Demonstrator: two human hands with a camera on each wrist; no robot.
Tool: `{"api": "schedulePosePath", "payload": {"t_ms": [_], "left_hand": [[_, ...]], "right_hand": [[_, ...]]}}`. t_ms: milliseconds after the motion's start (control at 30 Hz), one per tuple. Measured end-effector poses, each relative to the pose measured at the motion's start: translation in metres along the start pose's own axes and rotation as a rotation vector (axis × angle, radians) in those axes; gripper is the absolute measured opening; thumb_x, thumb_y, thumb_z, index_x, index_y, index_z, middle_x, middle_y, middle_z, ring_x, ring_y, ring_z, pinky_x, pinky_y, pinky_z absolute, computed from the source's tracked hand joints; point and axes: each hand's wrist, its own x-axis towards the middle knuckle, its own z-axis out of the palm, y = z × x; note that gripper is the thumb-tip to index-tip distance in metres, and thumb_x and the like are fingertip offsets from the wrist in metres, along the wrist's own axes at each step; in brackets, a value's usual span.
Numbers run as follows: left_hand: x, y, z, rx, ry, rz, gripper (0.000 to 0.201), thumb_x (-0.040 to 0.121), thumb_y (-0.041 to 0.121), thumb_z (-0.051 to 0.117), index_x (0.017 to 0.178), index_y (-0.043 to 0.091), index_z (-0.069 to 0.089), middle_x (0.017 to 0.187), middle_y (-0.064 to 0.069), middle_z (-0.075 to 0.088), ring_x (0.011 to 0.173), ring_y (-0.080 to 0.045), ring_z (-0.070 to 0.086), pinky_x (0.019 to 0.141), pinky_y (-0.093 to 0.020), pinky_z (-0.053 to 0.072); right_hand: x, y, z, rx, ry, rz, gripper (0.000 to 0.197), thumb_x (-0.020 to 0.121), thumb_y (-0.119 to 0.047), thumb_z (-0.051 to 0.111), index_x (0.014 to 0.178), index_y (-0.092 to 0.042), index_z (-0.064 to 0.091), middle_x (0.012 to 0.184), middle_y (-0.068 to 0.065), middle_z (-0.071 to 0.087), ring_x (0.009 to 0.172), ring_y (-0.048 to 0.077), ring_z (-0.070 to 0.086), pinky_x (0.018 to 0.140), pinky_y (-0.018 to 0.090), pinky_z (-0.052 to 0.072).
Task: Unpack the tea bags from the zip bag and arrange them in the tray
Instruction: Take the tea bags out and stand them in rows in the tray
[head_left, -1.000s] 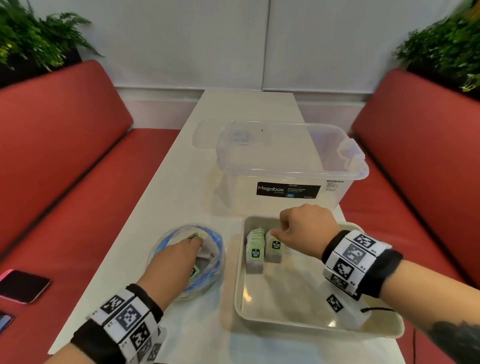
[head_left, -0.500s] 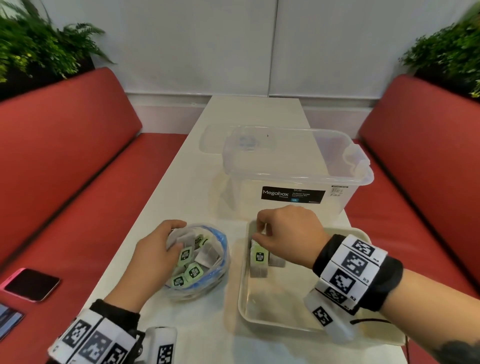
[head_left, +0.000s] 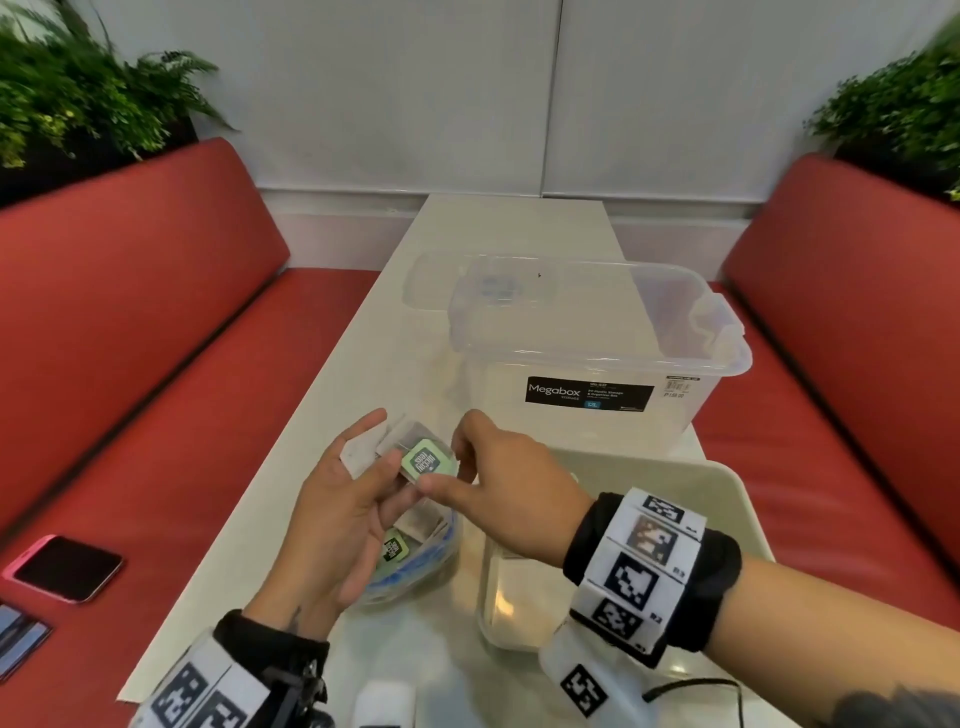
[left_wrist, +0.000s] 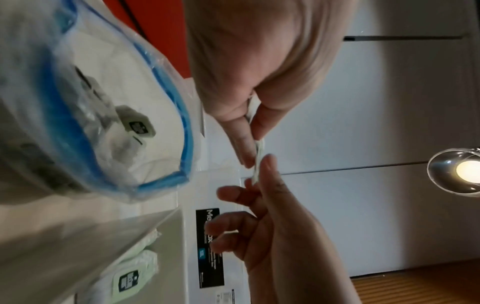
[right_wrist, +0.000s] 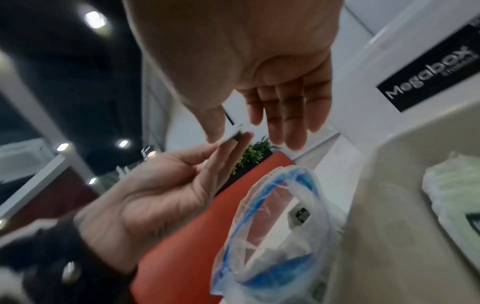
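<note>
Both hands, left hand (head_left: 332, 509) and right hand (head_left: 511, 486), pinch one tea bag (head_left: 427, 461) above the zip bag (head_left: 415, 566).

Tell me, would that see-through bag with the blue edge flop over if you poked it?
Probably, yes. The zip bag looks like thin, crinkly plastic, and its blue rim sags out of shape, so it would likely give way rather than slide stiffly. It seems light too: only a few small tea bags show inside. Lifted by one edge, it might tip them out through its open mouth.
</note>
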Motion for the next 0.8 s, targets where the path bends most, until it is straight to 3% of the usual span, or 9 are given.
{"api": "schedulePosePath", "payload": {"t_ms": [67,133,167,233,400,600,700,800], "left_hand": [[-0.001,-0.005,0.005,-0.014,0.001,0.005,0.033,0.091,-0.001,0.047,0.118,0.016,0.055,0.098,-0.014,0.071,0.079,-0.022,0.071,0.059,-0.022,0.057],[-0.002,-0.009,0.009,-0.003,-0.005,0.007,0.034,0.091,0.0,0.047,0.119,0.016,0.055,0.101,-0.014,0.07,0.08,-0.022,0.071,0.059,-0.022,0.058],[-0.003,-0.011,0.01,0.006,-0.013,0.008,0.034,0.091,0.0,0.048,0.121,0.016,0.054,0.102,-0.013,0.07,0.082,-0.022,0.071,0.06,-0.022,0.058],[-0.004,-0.014,0.012,0.024,-0.038,0.001,0.035,0.092,0.002,0.047,0.124,0.015,0.052,0.107,-0.013,0.069,0.09,-0.023,0.07,0.063,-0.024,0.058],[-0.006,-0.022,0.008,0.172,-0.067,-0.003,0.024,0.096,0.008,0.043,0.119,0.009,0.051,0.114,-0.009,0.067,0.099,-0.022,0.067,0.066,-0.025,0.057],[-0.012,-0.019,0.011,0.579,-0.173,0.098,0.015,0.094,0.016,0.05,0.099,0.017,0.064,0.106,0.005,0.07,0.091,-0.011,0.067,0.069,-0.018,0.053],[-0.012,-0.017,0.021,0.692,-0.257,0.142,0.018,0.09,0.021,0.055,0.102,0.027,0.067,0.11,0.016,0.067,0.097,-0.002,0.062,0.079,-0.018,0.049],[-0.012,-0.018,0.032,0.787,-0.351,0.18,0.014,0.09,0.024,0.059,0.089,0.034,0.069,0.116,0.025,0.06,0.106,0.009,0.054,0.088,-0.016,0.044]], "right_hand": [[0.003,0.004,-0.004,0.178,-0.017,0.102,0.036,0.08,-0.044,0.068,0.094,-0.019,0.046,0.081,-0.005,0.062,0.07,0.017,0.063,0.064,0.029,0.05],[0.005,0.008,-0.01,0.332,-0.03,0.163,0.025,0.08,-0.029,0.073,0.086,-0.018,0.051,0.07,-0.005,0.064,0.059,0.015,0.065,0.049,0.019,0.046],[0.006,0.009,-0.013,0.376,-0.032,0.174,0.021,0.08,-0.023,0.073,0.082,-0.018,0.053,0.067,-0.004,0.064,0.056,0.014,0.065,0.046,0.017,0.044],[0.007,0.013,-0.023,0.388,-0.008,0.161,0.015,0.082,-0.015,0.07,0.079,-0.018,0.056,0.066,-0.004,0.064,0.056,0.012,0.064,0.052,0.021,0.047],[0.012,0.023,-0.053,0.228,0.077,0.045,0.019,0.09,-0.007,0.056,0.089,-0.025,0.063,0.07,-0.01,0.056,0.061,0.004,0.054,0.065,0.021,0.045],[0.014,0.027,-0.081,-0.351,-0.009,-0.106,0.032,0.083,-0.005,0.061,0.108,-0.025,0.062,0.077,-0.01,0.06,0.082,0.015,0.06,0.073,0.027,0.045],[0.015,0.025,-0.081,-0.284,-0.075,-0.102,0.038,0.083,0.0,0.059,0.109,-0.027,0.062,0.079,-0.009,0.064,0.074,0.007,0.058,0.066,0.017,0.042],[0.013,0.02,-0.077,-0.203,-0.098,-0.119,0.031,0.084,-0.006,0.061,0.107,-0.027,0.062,0.079,-0.008,0.066,0.065,-0.002,0.053,0.065,0.015,0.042]]}}
